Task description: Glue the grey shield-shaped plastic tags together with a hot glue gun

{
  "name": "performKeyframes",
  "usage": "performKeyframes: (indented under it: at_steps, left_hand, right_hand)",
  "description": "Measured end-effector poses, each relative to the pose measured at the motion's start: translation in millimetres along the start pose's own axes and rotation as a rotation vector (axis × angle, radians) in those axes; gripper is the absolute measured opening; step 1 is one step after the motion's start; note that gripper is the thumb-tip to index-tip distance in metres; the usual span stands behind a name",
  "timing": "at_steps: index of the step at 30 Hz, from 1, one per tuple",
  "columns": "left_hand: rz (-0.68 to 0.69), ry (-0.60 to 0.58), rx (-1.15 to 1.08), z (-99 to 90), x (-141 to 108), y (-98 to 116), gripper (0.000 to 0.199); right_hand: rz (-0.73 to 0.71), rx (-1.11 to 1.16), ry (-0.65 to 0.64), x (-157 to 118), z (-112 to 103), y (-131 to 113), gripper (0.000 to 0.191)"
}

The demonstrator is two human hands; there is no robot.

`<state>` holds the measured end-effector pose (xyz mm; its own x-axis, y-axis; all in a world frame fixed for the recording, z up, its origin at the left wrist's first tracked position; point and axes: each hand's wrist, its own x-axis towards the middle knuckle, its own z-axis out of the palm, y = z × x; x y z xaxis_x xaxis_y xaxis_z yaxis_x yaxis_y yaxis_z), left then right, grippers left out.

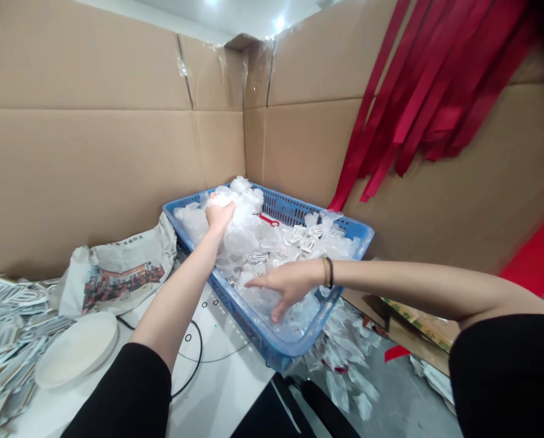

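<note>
A blue plastic basket [254, 319] holds many crumpled clear plastic bags [247, 234] and several small white-and-metal pieces [308, 245]. At the basket's far left end, my left hand [219, 212] is closed on a bunch of the plastic bags. My right hand [292, 285] reaches over the near part of the basket, its thumb and index finger spread apart above the bags; its other fingers are partly hidden. A red ring-shaped item [269, 220] lies among the bags near the far wall of the basket.
Left of the basket are a folded newspaper [126, 280], a white round dish [78, 350] and a heap of flat metal pieces [7, 340]. Cardboard walls [117, 152] stand behind, with red ribbons [431, 91] hanging at right. Plastic bags [349, 347] lie on the floor.
</note>
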<state>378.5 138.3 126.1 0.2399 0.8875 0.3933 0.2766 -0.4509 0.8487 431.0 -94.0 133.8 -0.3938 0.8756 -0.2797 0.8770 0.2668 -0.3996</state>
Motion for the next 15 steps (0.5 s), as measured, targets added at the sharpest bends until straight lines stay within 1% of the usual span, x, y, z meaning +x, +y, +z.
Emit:
performKeyframes:
  at_steps: [1,3,4,6,8,9,11,12,13,14,15]
  left_hand:
    - [0.008,-0.002,0.008,0.6,0,0,0.042]
    - [0.022,-0.002,0.012,2.0,1,-2,0.043]
    - [0.025,0.001,0.008,2.8,1,-2,0.044]
    - [0.028,0.013,-0.013,4.3,3,-4,0.046]
    - [0.019,0.028,-0.050,6.0,6,-6,0.047]
    - [0.001,0.027,-0.081,6.8,9,-8,0.047]
    - [-0.067,0.001,-0.152,8.9,14,-14,0.041]
    - [-0.107,-0.022,-0.183,10.0,17,-17,0.035]
    - [-0.133,-0.051,-0.211,11.2,20,-20,0.030]
    - [-0.139,-0.084,-0.232,12.4,22,-23,0.028]
    - [-0.122,-0.117,-0.248,13.5,25,-26,0.029]
  right_hand:
    - [-0.011,0.008,-0.008,6,5,1,0.065]
    - [-0.023,0.067,0.020,11,3,9,0.044]
    - [-0.026,0.115,0.058,10,-4,15,0.036]
    - [-0.021,0.212,0.152,6,-24,30,0.025]
    - [0.015,0.272,0.326,0,-46,44,0.018]
    - [0.054,0.306,0.447,-2,-55,50,0.016]
    - [0.180,0.376,0.701,-2,-69,60,0.012]
    - [0.251,0.407,0.807,0,-73,63,0.010]
    - [0.312,0.421,0.879,4,-75,66,0.010]
    - [0.350,0.419,0.911,9,-75,69,0.012]
    - [0.361,0.420,0.913,15,-73,70,0.015]
